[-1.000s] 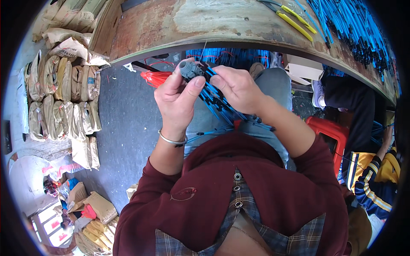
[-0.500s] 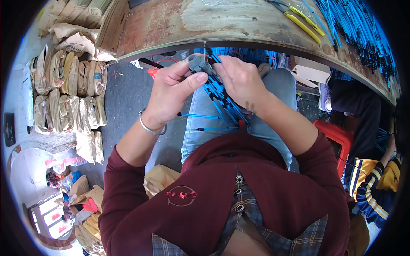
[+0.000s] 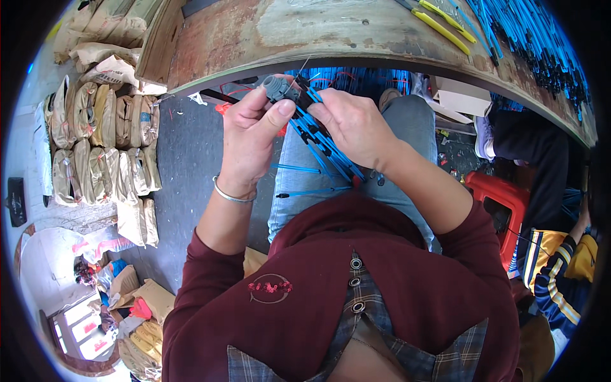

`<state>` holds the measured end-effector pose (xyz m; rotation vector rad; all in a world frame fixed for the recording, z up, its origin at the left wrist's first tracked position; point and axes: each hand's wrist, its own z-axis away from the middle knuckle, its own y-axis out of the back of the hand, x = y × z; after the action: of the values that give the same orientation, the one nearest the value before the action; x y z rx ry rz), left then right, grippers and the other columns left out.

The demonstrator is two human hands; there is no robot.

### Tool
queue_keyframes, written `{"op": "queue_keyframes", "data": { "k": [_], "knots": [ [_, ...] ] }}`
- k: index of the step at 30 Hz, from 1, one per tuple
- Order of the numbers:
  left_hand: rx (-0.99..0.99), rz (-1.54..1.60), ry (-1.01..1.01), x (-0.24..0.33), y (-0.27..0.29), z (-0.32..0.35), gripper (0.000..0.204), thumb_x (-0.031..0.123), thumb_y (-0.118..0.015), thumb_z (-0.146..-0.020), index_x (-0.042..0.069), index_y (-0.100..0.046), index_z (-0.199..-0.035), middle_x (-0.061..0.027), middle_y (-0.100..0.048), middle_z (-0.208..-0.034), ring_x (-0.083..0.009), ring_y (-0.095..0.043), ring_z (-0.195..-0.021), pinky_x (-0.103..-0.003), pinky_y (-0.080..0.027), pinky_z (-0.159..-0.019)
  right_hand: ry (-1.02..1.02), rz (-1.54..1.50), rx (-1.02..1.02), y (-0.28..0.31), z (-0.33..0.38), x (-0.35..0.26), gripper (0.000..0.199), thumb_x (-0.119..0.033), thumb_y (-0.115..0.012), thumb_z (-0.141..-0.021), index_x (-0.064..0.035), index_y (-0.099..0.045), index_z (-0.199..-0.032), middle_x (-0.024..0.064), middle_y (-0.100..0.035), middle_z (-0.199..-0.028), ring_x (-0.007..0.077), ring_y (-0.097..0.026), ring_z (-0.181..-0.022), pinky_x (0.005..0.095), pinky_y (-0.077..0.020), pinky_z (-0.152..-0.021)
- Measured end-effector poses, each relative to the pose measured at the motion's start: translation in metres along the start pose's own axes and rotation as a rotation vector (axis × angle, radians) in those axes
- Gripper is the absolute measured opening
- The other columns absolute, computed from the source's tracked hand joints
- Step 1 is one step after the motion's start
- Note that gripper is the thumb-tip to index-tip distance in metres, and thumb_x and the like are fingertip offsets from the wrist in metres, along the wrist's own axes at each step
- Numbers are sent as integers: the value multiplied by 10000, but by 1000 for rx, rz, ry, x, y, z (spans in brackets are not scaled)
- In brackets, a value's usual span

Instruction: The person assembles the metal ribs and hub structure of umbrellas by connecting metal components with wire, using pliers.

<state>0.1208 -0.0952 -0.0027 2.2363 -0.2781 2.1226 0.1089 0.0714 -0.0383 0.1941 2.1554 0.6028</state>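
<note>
My left hand [image 3: 251,127] is closed on a dark grey, round plastic piece [image 3: 280,88] with notches round its rim, gripped between thumb and fingers. Close beside it, my right hand [image 3: 353,124] pinches the upper ends of thin blue rods [image 3: 318,137] with black fittings. Their bundle slants down from the fingers over my lap. A thin wire [image 3: 304,66] sticks up between the hands near the grey piece; what it is fixed to is hidden. Two loose blue rods [image 3: 312,191] lie across my left thigh, apart from the hands.
A wooden bench [image 3: 305,35] runs across the front, bearing yellow-handled pliers [image 3: 445,28] and a big pile of blue rods [image 3: 534,51]. Stacked brown paper packages [image 3: 105,172] stand at left. A red stool [image 3: 503,204] and a person in a striped sleeve [image 3: 554,286] are at right.
Both hands stay together, the left shifting slightly left with the grey piece and tilting it. The right hand's fingers have shifted on the rods, and the view has moved a little.
</note>
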Motion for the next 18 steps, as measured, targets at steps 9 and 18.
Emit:
{"op": "queue_keyframes", "data": {
  "k": [9, 18],
  "knots": [
    [9, 168, -110, -14, 5, 3, 344, 75, -611, -814, -48, -521, -1122, -59, -592, -1001, -115, -538, -916, -261, -413, -849, 25, 64, 64, -9, 1, -5, 155, -129, -572, -818, -10, -477, -787, 167, -536, -668, 344, -555, -598, 404, -447, -510],
    [-24, 151, -165, -16, 6, 2, 341, 118, -585, -837, -44, -513, -1128, -85, -595, -1017, -146, -547, -942, -284, -412, -872, 50, 70, -32, -6, -8, -3, 212, -196, -568, -825, -16, -484, -750, 165, -568, -656, 315, -586, -627, 391, -472, -532]
  ]
}}
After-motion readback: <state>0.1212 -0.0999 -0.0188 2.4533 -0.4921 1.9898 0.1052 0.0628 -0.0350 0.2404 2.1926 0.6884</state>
